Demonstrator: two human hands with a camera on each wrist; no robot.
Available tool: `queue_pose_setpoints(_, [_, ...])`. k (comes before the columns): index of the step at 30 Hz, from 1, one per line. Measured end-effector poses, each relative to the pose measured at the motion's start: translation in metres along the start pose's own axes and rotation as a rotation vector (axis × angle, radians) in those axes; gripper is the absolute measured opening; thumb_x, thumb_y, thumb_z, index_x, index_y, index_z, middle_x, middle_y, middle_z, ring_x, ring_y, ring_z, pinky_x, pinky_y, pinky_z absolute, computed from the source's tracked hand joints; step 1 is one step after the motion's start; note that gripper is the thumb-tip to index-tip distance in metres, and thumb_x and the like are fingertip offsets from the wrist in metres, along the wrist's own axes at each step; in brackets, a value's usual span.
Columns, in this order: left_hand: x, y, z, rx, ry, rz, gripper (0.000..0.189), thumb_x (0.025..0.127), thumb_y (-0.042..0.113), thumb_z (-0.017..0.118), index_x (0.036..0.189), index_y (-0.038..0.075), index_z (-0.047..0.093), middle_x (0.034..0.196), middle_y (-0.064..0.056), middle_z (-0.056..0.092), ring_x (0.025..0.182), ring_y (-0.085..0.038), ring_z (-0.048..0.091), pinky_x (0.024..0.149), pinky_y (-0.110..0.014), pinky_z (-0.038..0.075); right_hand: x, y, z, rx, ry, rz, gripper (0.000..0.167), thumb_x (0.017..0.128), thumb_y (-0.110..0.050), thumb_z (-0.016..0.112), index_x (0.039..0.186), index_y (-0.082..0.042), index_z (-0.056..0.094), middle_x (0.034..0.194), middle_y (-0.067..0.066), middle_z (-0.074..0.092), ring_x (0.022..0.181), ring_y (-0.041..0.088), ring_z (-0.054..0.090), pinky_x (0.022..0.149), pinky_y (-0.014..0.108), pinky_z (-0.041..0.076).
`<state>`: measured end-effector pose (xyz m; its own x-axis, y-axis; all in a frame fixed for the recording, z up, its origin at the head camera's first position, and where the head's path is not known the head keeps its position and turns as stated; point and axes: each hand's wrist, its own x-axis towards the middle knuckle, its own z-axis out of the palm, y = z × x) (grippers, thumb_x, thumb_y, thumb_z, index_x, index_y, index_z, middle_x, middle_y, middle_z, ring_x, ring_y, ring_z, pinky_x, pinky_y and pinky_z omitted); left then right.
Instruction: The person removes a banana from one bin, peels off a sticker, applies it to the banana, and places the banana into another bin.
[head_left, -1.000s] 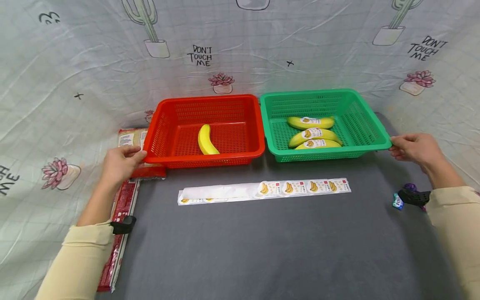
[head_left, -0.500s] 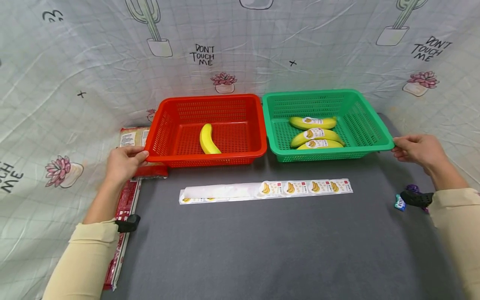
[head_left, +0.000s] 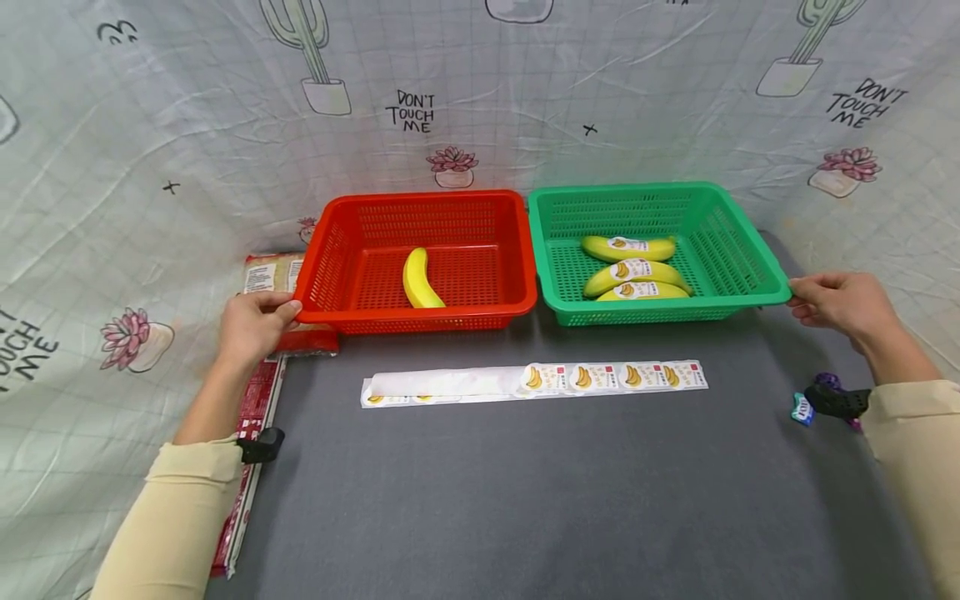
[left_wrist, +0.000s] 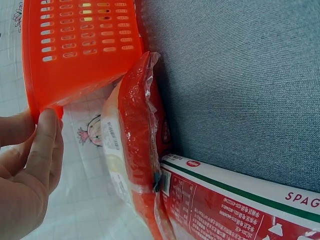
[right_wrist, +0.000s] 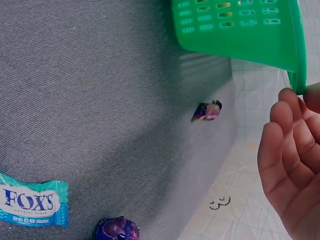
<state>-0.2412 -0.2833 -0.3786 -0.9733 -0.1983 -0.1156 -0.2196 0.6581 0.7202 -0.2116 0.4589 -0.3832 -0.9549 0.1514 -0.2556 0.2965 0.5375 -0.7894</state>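
Observation:
My left hand (head_left: 255, 327) pinches the front left corner of the red plastic basket (head_left: 408, 317) between thumb and fingers. One plain banana (head_left: 420, 279) without a label lies in that basket. On the other side, the green basket (head_left: 667, 312) has its front right corner rim pinched by my right hand (head_left: 843, 304). Several bananas (head_left: 649, 273) with white stickers lie in the green basket. The two baskets stand side by side against the backdrop. In the left wrist view the thumb and fingers meet at the red rim (left_wrist: 31, 95); the right wrist view shows curled fingers below the green rim (right_wrist: 300, 75).
Strips of banana stickers (head_left: 615, 377) lie on the grey table in front of the baskets. A red spaghetti packet (left_wrist: 240, 200) and another food bag (left_wrist: 132, 140) lie at the left. A Fox's candy (right_wrist: 35, 202) and purple-wrapped candies (right_wrist: 117, 230) are near my right wrist.
The whole scene has shifted slightly right in the head view. Both hands keep their hold on the basket corners; the bananas and stickers stay in place.

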Motion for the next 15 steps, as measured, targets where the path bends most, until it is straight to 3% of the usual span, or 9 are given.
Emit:
queue_pose_setpoints(3, [-0.001,0.000,0.000,-0.002,0.012,0.006,0.040,0.103,0.018,0.061,0.134,-0.007,0.062,0.121,-0.026,0.065,0.064,0.008,0.061,0.061,-0.014,0.051,0.000,-0.002,0.001,-0.126,0.060,-0.016,0.030,0.105,-0.035,0.053,0.102,-0.013,0.072,0.069,-0.028,0.061,0.063,-0.005,0.063,0.060,0.020,0.056])
queue_pose_setpoints(5, [-0.002,0.001,0.001,-0.006,0.022,0.016,0.040,0.102,0.018,0.061,0.132,-0.008,0.063,0.120,-0.028,0.066,0.063,0.009,0.060,0.059,-0.013,0.050,0.000,-0.007,0.003,-0.216,0.119,-0.026,0.048,0.104,-0.041,0.052,0.120,0.003,0.064,0.069,-0.034,0.055,0.063,-0.008,0.059,0.059,0.020,0.054])
queue_pose_setpoints(7, [-0.002,0.001,0.001,-0.003,0.032,0.025,0.039,0.102,0.017,0.062,0.131,-0.009,0.063,0.117,-0.028,0.066,0.062,0.010,0.060,0.058,-0.012,0.049,0.000,-0.016,0.007,-0.284,0.189,-0.052,0.062,0.102,-0.044,0.051,0.131,0.010,0.055,0.069,-0.039,0.048,0.062,-0.012,0.054,0.056,0.020,0.050])
queue_pose_setpoints(12, [-0.001,-0.001,0.001,-0.022,0.059,0.017,0.037,0.101,0.015,0.063,0.128,-0.010,0.065,0.106,-0.020,0.069,0.060,0.008,0.061,0.056,-0.013,0.049,0.005,-0.059,0.035,-0.288,0.294,-0.173,0.059,0.100,-0.044,0.053,0.137,0.002,0.058,0.081,-0.039,0.044,0.072,-0.019,0.042,0.059,0.014,0.040])
queue_pose_setpoints(15, [-0.002,0.000,0.003,-0.025,0.059,0.008,0.036,0.101,0.015,0.063,0.128,-0.009,0.065,0.108,-0.020,0.069,0.060,0.008,0.061,0.056,-0.013,0.049,0.006,-0.093,0.060,-0.282,0.274,-0.246,0.060,0.101,-0.047,0.053,0.143,-0.004,0.056,0.104,-0.022,0.059,0.086,-0.014,0.045,0.067,0.012,0.038])
